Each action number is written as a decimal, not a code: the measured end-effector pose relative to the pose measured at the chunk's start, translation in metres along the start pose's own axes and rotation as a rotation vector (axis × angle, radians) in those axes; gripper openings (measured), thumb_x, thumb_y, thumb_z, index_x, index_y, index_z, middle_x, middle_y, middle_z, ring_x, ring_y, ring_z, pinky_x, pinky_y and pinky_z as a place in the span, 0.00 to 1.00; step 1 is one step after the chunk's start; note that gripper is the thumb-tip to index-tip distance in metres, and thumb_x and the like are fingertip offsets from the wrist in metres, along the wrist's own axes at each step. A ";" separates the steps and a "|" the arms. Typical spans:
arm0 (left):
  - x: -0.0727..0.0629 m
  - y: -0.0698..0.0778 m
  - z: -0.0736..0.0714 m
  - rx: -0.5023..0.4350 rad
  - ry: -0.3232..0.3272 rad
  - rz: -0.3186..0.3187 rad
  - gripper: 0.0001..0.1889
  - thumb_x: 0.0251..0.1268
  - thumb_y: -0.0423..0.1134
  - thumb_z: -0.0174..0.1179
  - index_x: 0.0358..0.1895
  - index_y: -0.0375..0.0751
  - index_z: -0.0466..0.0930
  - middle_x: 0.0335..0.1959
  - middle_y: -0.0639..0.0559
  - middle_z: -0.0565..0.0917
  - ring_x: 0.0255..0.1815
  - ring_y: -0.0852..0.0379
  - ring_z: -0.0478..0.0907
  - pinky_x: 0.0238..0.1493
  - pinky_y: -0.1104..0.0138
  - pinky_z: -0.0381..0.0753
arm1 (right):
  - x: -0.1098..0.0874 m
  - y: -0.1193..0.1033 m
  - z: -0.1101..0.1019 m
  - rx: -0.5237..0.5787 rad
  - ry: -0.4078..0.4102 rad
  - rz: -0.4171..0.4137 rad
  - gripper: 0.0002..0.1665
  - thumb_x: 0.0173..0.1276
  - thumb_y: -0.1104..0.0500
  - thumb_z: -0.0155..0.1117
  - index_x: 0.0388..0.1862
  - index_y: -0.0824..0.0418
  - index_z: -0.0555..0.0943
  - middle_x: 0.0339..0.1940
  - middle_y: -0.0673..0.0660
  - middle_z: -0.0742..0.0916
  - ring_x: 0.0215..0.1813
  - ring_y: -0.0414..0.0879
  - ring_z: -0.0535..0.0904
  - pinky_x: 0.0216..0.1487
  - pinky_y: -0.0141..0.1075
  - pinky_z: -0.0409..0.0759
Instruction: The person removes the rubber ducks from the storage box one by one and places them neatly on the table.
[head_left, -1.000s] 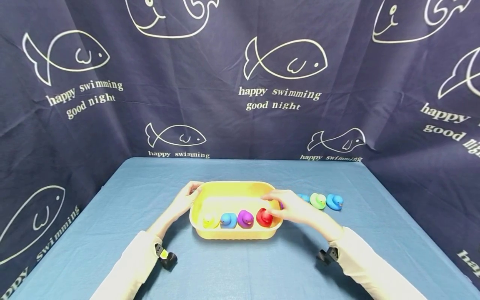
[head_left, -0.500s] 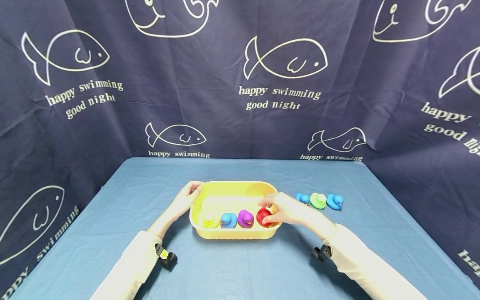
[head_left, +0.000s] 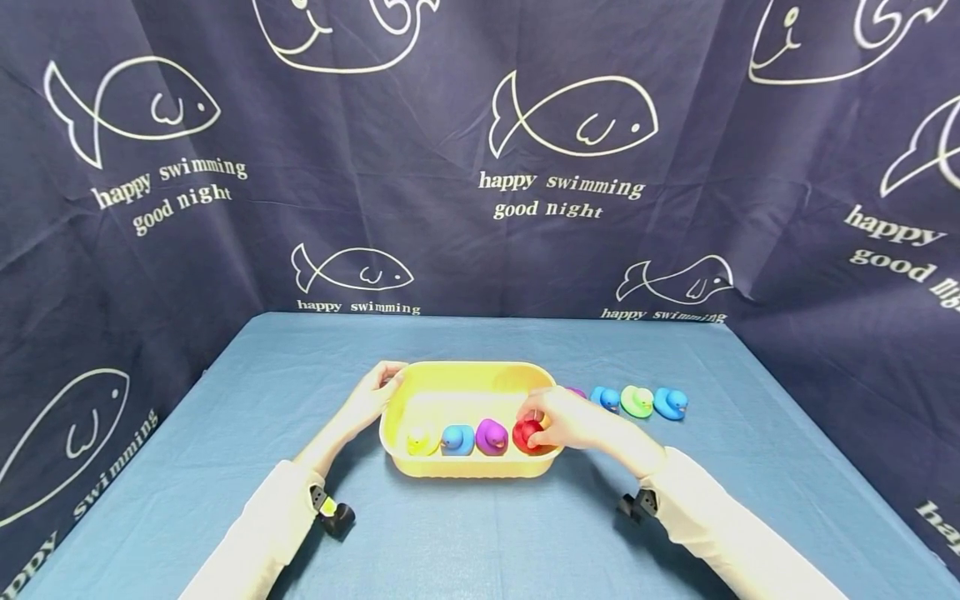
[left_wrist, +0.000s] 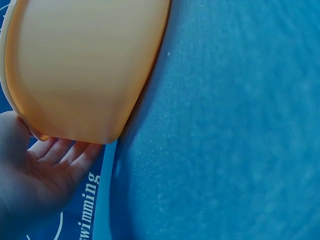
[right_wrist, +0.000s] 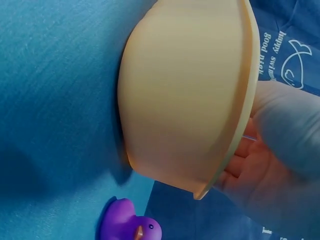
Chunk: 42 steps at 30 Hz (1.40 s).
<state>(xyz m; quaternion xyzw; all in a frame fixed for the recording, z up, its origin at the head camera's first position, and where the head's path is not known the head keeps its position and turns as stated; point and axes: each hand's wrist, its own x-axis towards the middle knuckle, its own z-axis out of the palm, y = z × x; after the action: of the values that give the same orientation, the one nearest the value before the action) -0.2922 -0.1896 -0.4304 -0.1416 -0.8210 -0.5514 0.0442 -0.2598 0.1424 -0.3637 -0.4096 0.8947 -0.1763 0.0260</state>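
A yellow plastic tub [head_left: 480,468] stands on the blue cloth. My left hand [head_left: 369,400] holds its left end, thumb by the rim and fingers along the outside in the left wrist view. Along the near side inside sit a yellow toy duck [head_left: 422,442], a blue duck [head_left: 457,440], a purple duck [head_left: 492,437] and a red duck [head_left: 522,433]. Over the right rim reaches my right hand [head_left: 568,418], thumb and fingers pinching the red duck, which they partly cover. In the right wrist view the tub's wall [right_wrist: 185,90] hides the fingertips.
Right of the tub, a row of ducks lies on the cloth: a purple one [right_wrist: 117,222] partly hidden by my hand in the head view, a blue one [head_left: 604,399], a green one [head_left: 637,402] and another blue one [head_left: 671,403]. Dark fish-print curtains surround the table.
My right hand has moved left and down into the tub and closed thumb and fingers on the red duck. The left hand and the tub have stayed put.
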 end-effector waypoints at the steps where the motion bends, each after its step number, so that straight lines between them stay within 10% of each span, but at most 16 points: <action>1: 0.000 0.000 0.000 0.001 -0.003 0.007 0.17 0.73 0.38 0.48 0.57 0.29 0.68 0.52 0.33 0.76 0.47 0.51 0.78 0.44 0.74 0.76 | 0.000 0.000 0.000 0.007 0.005 -0.005 0.11 0.50 0.64 0.73 0.34 0.62 0.82 0.28 0.52 0.81 0.32 0.46 0.76 0.33 0.27 0.74; 18: -0.003 0.008 0.002 -0.037 -0.013 0.008 0.16 0.73 0.34 0.47 0.56 0.25 0.68 0.52 0.29 0.76 0.50 0.41 0.76 0.44 0.74 0.75 | 0.001 -0.001 0.001 0.040 -0.062 0.046 0.14 0.48 0.64 0.75 0.34 0.62 0.81 0.28 0.52 0.79 0.34 0.47 0.74 0.35 0.28 0.73; 32: -0.008 0.024 0.001 -0.026 -0.013 0.009 0.16 0.72 0.32 0.46 0.55 0.24 0.68 0.52 0.28 0.75 0.49 0.44 0.77 0.43 0.75 0.75 | -0.005 0.006 0.003 0.067 0.101 -0.054 0.13 0.52 0.59 0.73 0.37 0.60 0.82 0.30 0.50 0.83 0.35 0.48 0.78 0.39 0.32 0.76; 42: -0.001 0.002 0.001 -0.038 -0.015 0.001 0.18 0.73 0.37 0.47 0.58 0.28 0.68 0.53 0.32 0.76 0.47 0.54 0.76 0.43 0.76 0.75 | -0.013 0.007 -0.001 0.085 0.190 -0.108 0.16 0.54 0.59 0.72 0.42 0.59 0.83 0.35 0.51 0.83 0.39 0.48 0.77 0.44 0.36 0.77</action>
<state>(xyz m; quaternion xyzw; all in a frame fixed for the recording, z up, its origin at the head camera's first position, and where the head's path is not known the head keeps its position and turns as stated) -0.2911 -0.1881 -0.4296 -0.1471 -0.8105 -0.5659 0.0358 -0.2567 0.1563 -0.3659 -0.4371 0.8615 -0.2532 -0.0513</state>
